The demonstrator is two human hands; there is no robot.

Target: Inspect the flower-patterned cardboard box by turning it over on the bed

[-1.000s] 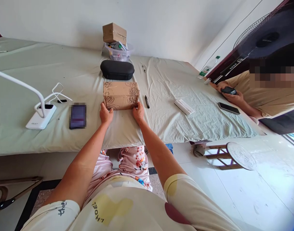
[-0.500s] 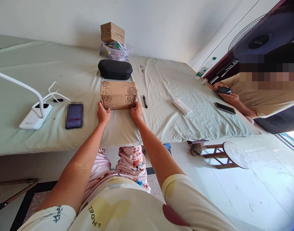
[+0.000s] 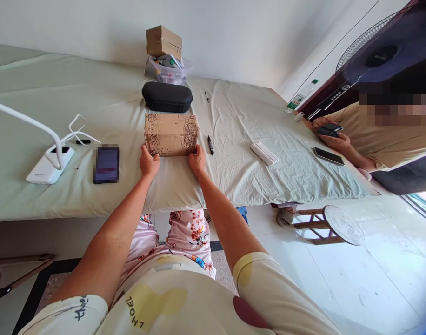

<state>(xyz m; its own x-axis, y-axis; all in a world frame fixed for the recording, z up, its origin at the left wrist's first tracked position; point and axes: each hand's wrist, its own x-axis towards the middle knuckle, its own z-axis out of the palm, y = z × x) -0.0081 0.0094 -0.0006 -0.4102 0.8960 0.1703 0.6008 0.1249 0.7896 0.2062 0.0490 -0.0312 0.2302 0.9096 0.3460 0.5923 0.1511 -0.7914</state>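
A brown cardboard box [image 3: 171, 135] with black scribbled flower drawings at its corners is on the cloth-covered table in front of me. My left hand [image 3: 149, 160] grips its near left corner, thumb on the near side. At the near right corner, my right hand [image 3: 197, 159] holds it the same way. The fingers behind the box sides are partly hidden. Just right of the box lies a black marker [image 3: 210, 145]. A black zip case [image 3: 167, 97] sits right behind the box.
A plastic basket [image 3: 160, 73] with another carton [image 3: 164, 42] on top stands by the wall. To the left are a white power bank [image 3: 49, 166] and a phone [image 3: 106, 165]. At right, a person's hands [image 3: 338, 139] hold a dark object near a phone [image 3: 328, 156].
My view has shifted slightly, so the table items sit a little higher. Both hands keep their hold on the box. The other person's hands have turned the dark object a little.
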